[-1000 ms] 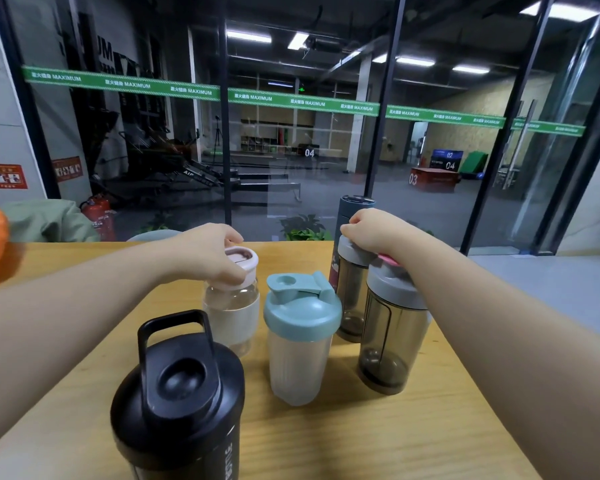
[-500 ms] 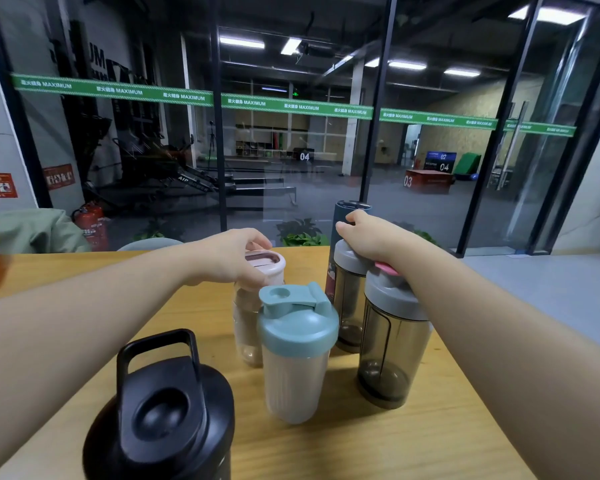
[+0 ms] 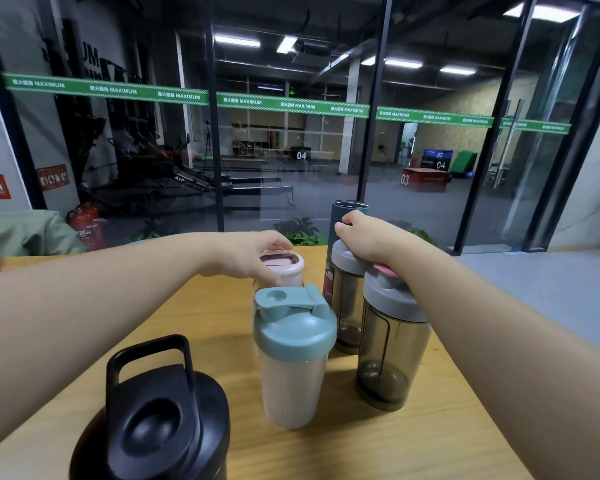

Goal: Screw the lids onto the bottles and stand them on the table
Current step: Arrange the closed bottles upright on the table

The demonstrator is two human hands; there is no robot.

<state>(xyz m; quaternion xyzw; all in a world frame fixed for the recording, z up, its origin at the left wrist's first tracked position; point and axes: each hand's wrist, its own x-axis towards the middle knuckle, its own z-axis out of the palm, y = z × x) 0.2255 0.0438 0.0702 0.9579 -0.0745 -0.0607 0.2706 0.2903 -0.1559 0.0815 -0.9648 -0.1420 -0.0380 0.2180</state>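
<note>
Five capped bottles stand round the teal-lidded shaker (image 3: 293, 355); behind it the left hand (image 3: 253, 259) grips the pink lid (image 3: 282, 266), the right hand (image 3: 371, 237) the grey lid (image 3: 347, 259), seemingly last tightening.

Two bare forearms, no sleeves, left grip (image 3: 253, 258), right grip (image 3: 368, 233).

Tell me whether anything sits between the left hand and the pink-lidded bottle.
Nothing visible does. The left hand already grips the pink lid of the pink-lidded bottle; the teal-lidded shaker stands nearer the camera, not between them.
</note>
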